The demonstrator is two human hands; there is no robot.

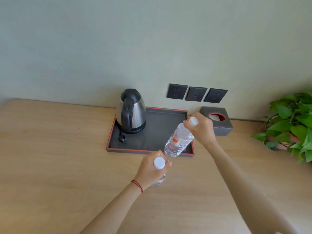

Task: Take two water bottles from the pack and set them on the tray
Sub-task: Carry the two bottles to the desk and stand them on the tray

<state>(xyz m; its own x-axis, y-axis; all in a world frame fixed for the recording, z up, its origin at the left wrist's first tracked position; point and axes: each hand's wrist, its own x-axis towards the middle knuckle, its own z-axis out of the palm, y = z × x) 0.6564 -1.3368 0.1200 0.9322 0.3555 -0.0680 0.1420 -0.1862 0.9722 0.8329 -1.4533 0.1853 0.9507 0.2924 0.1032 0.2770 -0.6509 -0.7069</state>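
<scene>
My right hand (pixel 202 129) grips a clear water bottle (pixel 178 142) by its white cap, holding it tilted above the right front corner of the dark, red-edged tray (pixel 165 124). My left hand (pixel 151 171) is closed around the neck of a second water bottle (pixel 159 162), whose white cap faces up; its body is mostly hidden under the hand. This second bottle hangs over the wooden table just in front of the tray. The pack is out of view.
A steel kettle (pixel 130 111) stands on the tray's left half, its plug (pixel 121 138) lying beside it. A dark tissue box (pixel 217 120) sits right of the tray. A leafy plant (pixel 293 125) fills the right edge. Three wall sockets (pixel 196 93) are behind.
</scene>
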